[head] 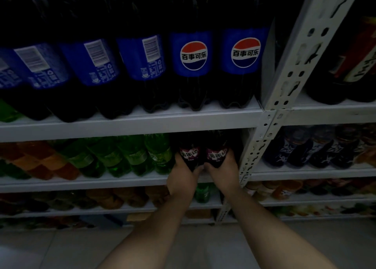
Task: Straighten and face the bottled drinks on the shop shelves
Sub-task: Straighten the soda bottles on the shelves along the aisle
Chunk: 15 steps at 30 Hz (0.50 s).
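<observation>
The two forearms lead to the left hand, fingers curled round the left purple-label bottle, and the right hand, gripping the right purple-label bottle, both at the right end of the middle shelf, so facing seems in hand, and next probably only small twists to square the labels.

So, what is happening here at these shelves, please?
A person reaches with both arms into a drinks shelf. The left hand grips the left purple-label bottle, and the right hand grips the right purple-label bottle beside it. Both stand at the shelf's right end, next to the green bottles, with their labels facing front. On the shelf above, two logo-front cola bottles are faced, while the barcode-front cola bottles to their left are not yet turned.
</observation>
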{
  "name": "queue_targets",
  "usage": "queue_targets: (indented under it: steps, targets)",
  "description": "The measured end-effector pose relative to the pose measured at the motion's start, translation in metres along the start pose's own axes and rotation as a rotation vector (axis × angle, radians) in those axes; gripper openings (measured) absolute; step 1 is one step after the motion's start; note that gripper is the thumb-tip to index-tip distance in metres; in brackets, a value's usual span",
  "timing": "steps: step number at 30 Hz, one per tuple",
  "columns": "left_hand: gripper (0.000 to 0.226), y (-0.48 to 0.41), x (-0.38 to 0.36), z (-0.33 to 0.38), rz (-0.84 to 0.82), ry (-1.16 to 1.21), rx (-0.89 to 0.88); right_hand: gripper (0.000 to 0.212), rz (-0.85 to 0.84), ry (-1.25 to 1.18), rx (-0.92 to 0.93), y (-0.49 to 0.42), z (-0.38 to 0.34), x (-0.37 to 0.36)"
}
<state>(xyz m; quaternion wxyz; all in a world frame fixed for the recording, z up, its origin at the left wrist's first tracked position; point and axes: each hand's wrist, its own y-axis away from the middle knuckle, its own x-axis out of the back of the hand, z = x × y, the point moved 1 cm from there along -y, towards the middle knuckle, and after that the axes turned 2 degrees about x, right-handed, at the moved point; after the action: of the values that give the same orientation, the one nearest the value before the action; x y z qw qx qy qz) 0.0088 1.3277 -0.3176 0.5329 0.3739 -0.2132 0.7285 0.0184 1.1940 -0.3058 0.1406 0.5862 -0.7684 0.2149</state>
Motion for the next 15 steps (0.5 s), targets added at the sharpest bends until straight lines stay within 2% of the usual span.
queue_targets:
  steps: [3, 7, 15]
  targets:
    - [0.081, -0.002, 0.001, 0.008, 0.0, -0.122, 0.017, 0.077, 0.034, 0.003, 0.011, 0.001, 0.003, -0.004]
    - [0.081, 0.004, -0.003, 0.004, 0.012, -0.191, -0.035, 0.077, 0.191, 0.019, -0.05, 0.008, 0.002, -0.013]
    - [0.069, 0.013, 0.003, 0.008, -0.028, -0.057, -0.029, 0.08, 0.056, -0.009, -0.066, 0.003, -0.004, -0.006]
